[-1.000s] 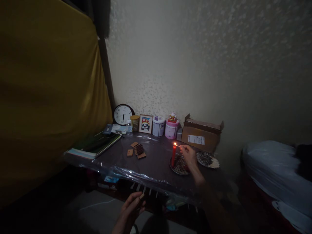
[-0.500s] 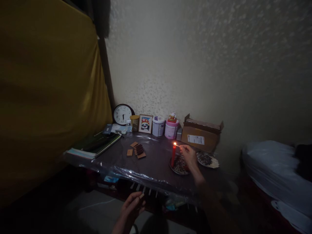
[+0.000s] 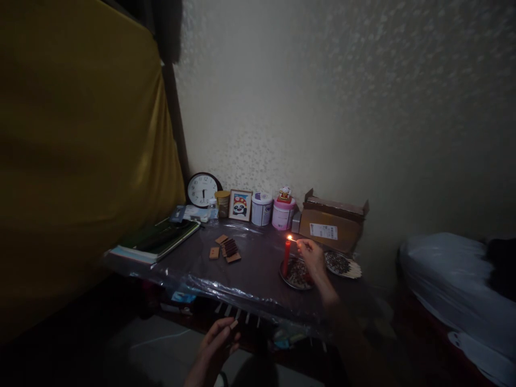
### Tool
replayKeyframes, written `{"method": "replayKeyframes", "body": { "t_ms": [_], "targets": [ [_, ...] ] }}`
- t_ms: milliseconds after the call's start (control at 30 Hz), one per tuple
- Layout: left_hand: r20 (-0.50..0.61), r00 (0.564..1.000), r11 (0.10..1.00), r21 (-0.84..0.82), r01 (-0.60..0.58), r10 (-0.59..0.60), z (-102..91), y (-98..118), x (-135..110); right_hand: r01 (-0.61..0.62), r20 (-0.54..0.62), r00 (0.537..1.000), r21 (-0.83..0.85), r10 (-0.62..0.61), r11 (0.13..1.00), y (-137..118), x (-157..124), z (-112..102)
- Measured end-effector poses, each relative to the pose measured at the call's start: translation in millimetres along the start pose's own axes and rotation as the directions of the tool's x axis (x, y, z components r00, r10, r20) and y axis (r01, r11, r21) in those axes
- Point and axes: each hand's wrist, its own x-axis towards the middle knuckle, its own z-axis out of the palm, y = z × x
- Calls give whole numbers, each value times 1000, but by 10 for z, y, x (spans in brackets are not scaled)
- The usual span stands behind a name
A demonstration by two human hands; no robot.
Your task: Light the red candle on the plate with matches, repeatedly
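Observation:
My right hand (image 3: 313, 257) is pinched on a thin stick, its tip held at the flame of a lit red candle (image 3: 286, 253). The candle stands upright in a round metal dish (image 3: 296, 275) on a dark table covered in clear plastic (image 3: 250, 269). My left hand (image 3: 215, 346) hovers below the table's front edge, fingers closed on a small brown box. Several small brown boxes and a bundle of dark sticks (image 3: 226, 249) lie further left on the table.
Along the wall stand a clock (image 3: 202, 189), a framed panda picture (image 3: 241, 205), two tins (image 3: 272, 210) and a cardboard box (image 3: 332, 223). A second plate with sticks (image 3: 342, 265) is right of the dish. Books (image 3: 159, 240) lie left. A yellow cloth (image 3: 80, 161) hangs left; a plastic-covered bundle (image 3: 455, 285) sits right.

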Motion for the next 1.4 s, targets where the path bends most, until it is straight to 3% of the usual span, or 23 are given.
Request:
{"method": "replayKeyframes", "body": {
  "t_ms": [233, 367, 767, 933, 1067, 1400],
  "targets": [
    [14, 1000, 1000, 9, 8, -8, 16, 38, -27, -8, 5, 1000, 5, 8, 1000, -6, 5, 29],
    [-45, 999, 1000, -6, 5, -6, -14, -13, 23, -7, 8, 1000, 5, 7, 1000, -3, 6, 42],
    [-46, 999, 1000, -14, -1, 0, -74, -100, 100, 5, 24, 1000, -14, -5, 1000, 90, 28, 37],
    [-4, 1000, 1000, 7, 19, -19, -70, -51, 71, 7, 34, 999, -16, -6, 1000, 63, 3, 22],
    [-50, 999, 1000, -2, 14, -14, -70, -67, 92, 1, 28, 1000, -16, -1, 1000, 38, -6, 21],
    [-45, 999, 1000, 7, 4, -4, -33, -49, 56, -13, 11, 1000, -4, 13, 1000, -45, -19, 31]
  ]
}}
